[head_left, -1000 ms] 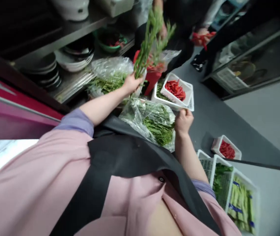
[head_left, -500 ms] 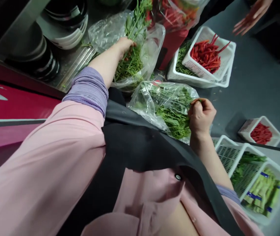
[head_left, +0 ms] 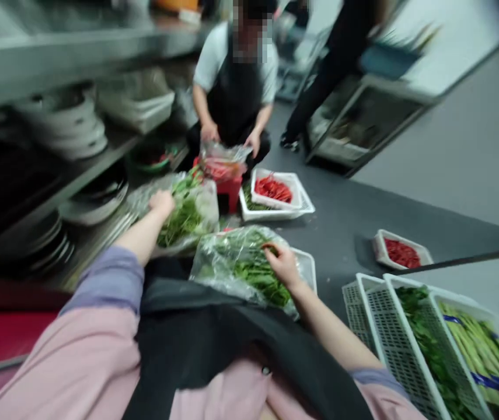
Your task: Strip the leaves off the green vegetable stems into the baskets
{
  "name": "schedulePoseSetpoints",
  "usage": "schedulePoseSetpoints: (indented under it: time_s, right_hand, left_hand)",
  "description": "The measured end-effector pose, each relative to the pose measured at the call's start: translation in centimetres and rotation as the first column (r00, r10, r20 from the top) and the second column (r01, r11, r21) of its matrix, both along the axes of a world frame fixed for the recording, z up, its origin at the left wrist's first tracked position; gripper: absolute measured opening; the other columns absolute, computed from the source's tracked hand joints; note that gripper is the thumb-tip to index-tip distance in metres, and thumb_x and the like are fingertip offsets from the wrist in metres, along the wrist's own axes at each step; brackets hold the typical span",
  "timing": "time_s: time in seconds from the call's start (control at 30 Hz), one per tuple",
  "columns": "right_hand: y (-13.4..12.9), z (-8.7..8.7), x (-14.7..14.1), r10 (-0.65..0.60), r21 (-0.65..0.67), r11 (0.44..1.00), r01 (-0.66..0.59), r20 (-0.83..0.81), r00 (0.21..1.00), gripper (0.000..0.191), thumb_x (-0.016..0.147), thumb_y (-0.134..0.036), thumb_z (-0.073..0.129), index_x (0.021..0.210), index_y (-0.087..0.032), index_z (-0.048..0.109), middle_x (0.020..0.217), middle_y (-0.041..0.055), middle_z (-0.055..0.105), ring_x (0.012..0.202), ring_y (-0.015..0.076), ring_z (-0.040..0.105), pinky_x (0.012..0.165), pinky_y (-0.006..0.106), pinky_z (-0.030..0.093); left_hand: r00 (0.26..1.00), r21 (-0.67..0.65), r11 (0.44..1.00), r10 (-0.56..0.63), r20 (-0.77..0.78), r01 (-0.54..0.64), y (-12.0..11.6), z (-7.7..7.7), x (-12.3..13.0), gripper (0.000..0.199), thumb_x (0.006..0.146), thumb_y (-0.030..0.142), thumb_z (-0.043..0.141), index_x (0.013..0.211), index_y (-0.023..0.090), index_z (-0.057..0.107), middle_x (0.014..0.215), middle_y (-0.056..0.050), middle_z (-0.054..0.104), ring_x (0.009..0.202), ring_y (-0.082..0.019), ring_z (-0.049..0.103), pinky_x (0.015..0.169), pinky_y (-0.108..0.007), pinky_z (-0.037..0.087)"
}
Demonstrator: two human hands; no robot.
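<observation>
My left hand [head_left: 162, 203] is closed around stems of leafy greens [head_left: 183, 216], which lie in an open clear plastic bag [head_left: 209, 201]. Its fingertips are partly hidden by the back of the hand. My right hand [head_left: 283, 265] is at the right side of a second clear bag [head_left: 208, 254], over another bunch of greens [head_left: 260, 277]. The right hand's fingers are curled, with thumb and forefinger close together. Blur hides whatever is between them. A white basket edge [head_left: 308, 268] shows beneath this bag.
Opposite, a person in a dark apron [head_left: 240, 87] holds a bag of red peppers [head_left: 223, 163] over a red stool [head_left: 230, 192]. Red chilies [head_left: 273, 189] fill a white basket nearby. Baskets of vegetables [head_left: 419, 332] stand at right. Shelves with bowls [head_left: 69, 125] line the left.
My view has tilted up, so the person opposite and the shelves now show. The left hand stays at the greens. My right hand's fingers look slightly looser at the second bag.
</observation>
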State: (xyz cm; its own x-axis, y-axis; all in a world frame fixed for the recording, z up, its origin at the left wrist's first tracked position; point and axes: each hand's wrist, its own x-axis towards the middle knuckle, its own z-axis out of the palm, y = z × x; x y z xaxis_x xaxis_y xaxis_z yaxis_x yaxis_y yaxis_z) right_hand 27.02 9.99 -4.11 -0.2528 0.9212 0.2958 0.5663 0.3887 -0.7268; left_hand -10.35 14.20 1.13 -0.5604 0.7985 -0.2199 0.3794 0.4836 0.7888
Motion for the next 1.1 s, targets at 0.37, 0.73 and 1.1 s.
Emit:
schedulePoseSetpoints:
  time_s: [0.37,0.73,1.1]
  right_hand:
    - [-1.9,-0.6,2.4,-0.062,0.42,0.902,-0.1,0.354,0.933,0.026,0.085,-0.017,0.049,0.1,-0.018,0.07,0.085,0.0081,0.069,0.072,0.0174,0.065,0.063,0.028,0.053]
    - [-3.2,7.5,6.1,-0.26,0.622,0.779,0.072,0.218,0.941,0.031,0.092,-0.026,0.045,0.109,-0.016,0.069,0.083,0.0074,0.069,0.071,0.0148,0.062,0.068,0.024,0.047]
    - [-4.5,8.0,8.7,-0.354,0.546,0.808,0.222,0.149,0.923,0.034,0.094,-0.036,0.041,0.114,-0.02,0.063,0.093,0.0088,0.063,0.078,0.0164,0.059,0.073,0.028,0.047]
  left_hand:
    - [0.992,0.053,0.991,-0.122,0.0,0.122,-0.2,1.6,5.4,0.019,0.077,0.031,0.062,0.076,0.012,0.064,0.067,-0.009,0.065,0.072,-0.023,0.065,0.061,-0.029,0.045]
    - [0.45,0.271,0.723,-0.632,0.631,0.635,-8.2,3.1,16.7,0.037,0.072,0.037,0.07,0.093,0.009,0.057,0.051,0.0,0.058,0.03,-0.005,0.037,0.033,-0.017,0.021]
    - [0.305,0.234,0.679,-0.574,0.76,0.695,-9.1,2.8,17.0,0.029,0.073,0.029,0.069,0.089,0.015,0.049,0.054,0.003,0.056,0.027,-0.002,0.031,0.03,-0.015,0.019]
